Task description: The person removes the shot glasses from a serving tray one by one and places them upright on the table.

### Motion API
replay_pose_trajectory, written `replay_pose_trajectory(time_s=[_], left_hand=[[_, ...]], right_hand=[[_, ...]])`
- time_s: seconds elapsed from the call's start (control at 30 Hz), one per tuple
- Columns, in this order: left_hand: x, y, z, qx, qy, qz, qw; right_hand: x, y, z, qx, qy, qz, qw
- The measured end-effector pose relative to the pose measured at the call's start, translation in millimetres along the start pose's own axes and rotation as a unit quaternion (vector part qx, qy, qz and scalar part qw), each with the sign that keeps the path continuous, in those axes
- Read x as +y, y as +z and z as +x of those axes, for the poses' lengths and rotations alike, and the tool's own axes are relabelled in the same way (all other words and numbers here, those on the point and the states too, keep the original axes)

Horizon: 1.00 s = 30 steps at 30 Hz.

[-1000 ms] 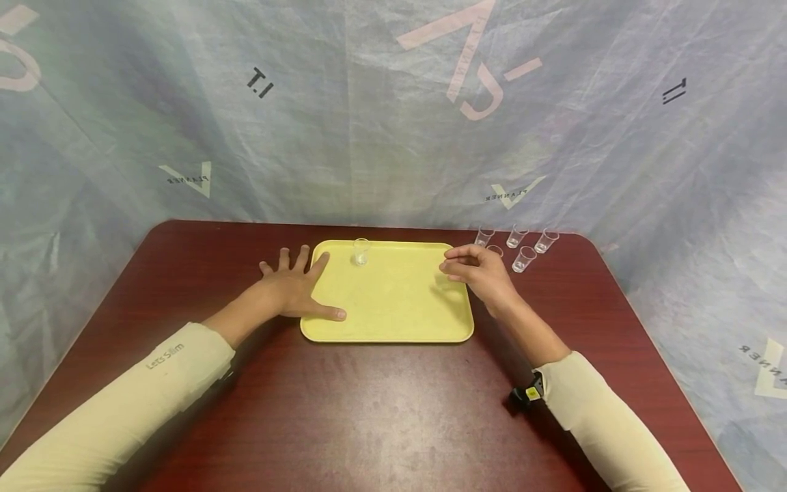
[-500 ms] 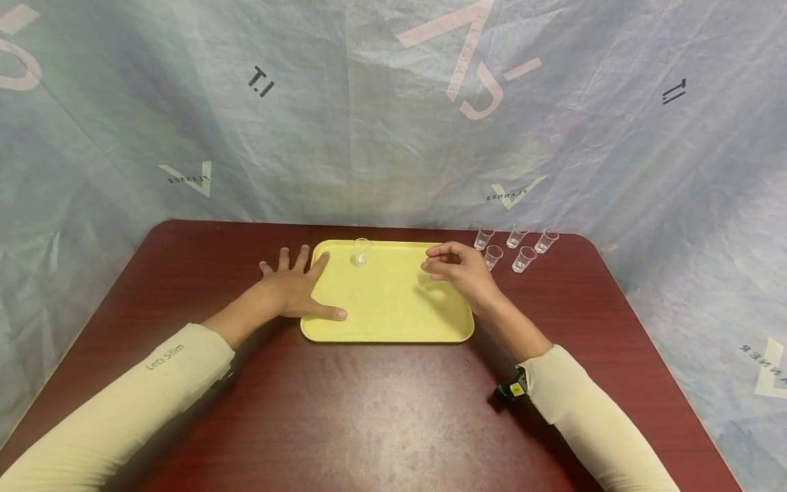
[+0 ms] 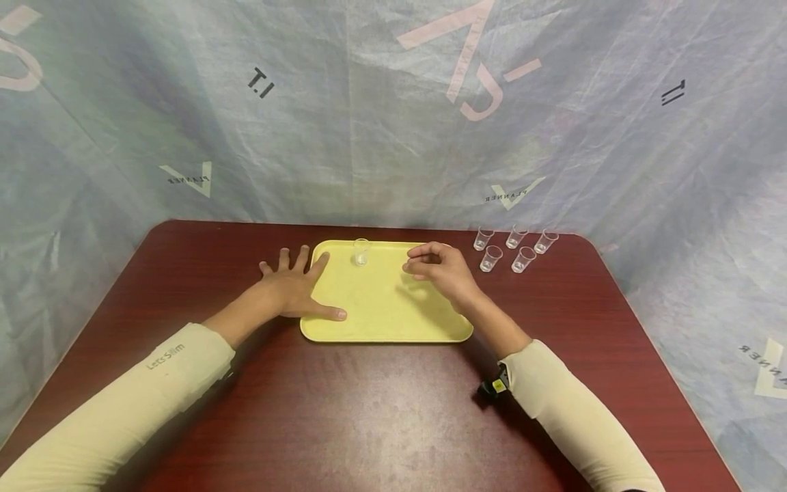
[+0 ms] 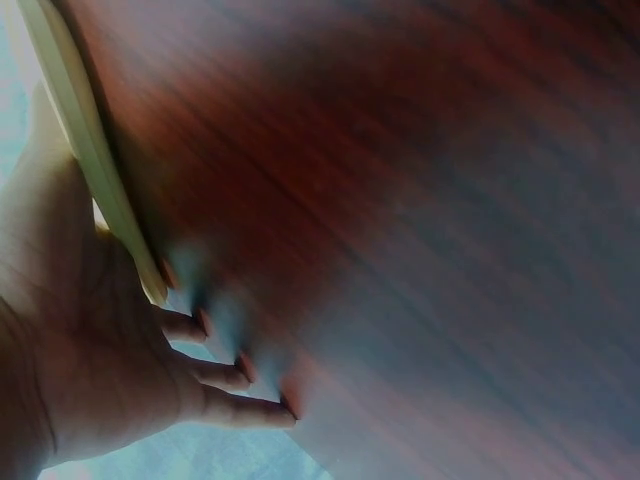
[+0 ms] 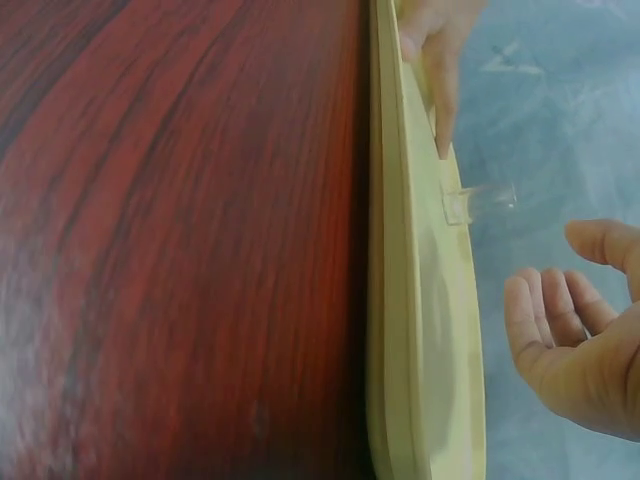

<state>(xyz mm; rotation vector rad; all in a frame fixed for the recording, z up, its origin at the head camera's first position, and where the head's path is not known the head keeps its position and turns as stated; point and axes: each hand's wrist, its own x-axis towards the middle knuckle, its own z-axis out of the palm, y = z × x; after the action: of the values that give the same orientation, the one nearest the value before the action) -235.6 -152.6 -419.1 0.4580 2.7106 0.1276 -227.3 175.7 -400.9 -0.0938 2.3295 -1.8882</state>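
Note:
A yellow tray [image 3: 381,314] lies on the dark red table. My left hand [image 3: 285,290] rests across its left edge, fingers spread on the table side and thumb on the tray. In the left wrist view the palm of the left hand [image 4: 95,360] shows beside the tray rim [image 4: 95,165]. Above the right part of the tray hovers my right hand [image 3: 445,273], fingers loosely bent. Nothing shows between thumb and fingers of the right hand [image 5: 585,340] in its wrist view. A clear shot glass [image 3: 361,254] stands upright near the tray's back left.
Several more clear shot glasses, one of them in front [image 3: 490,260], stand on the table [image 3: 393,417] at the back right, beyond the tray. A grey printed curtain [image 3: 350,137] hangs behind the table and along both sides.
My right hand has moved left over the tray, away from the group of shot glasses, uncovering the front left one. The left hand, tray and glasses stay in place.

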Motion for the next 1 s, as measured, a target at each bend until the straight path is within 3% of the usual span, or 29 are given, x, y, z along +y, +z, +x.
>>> replay_pose_trajectory(time_s=[1.0], left_hand=[[2.3,-2.6,-1.2,-0.005,-0.003,0.007,1.0]], right_hand=[[2,34,11,-0.011,0.009,0.025,1.0]])
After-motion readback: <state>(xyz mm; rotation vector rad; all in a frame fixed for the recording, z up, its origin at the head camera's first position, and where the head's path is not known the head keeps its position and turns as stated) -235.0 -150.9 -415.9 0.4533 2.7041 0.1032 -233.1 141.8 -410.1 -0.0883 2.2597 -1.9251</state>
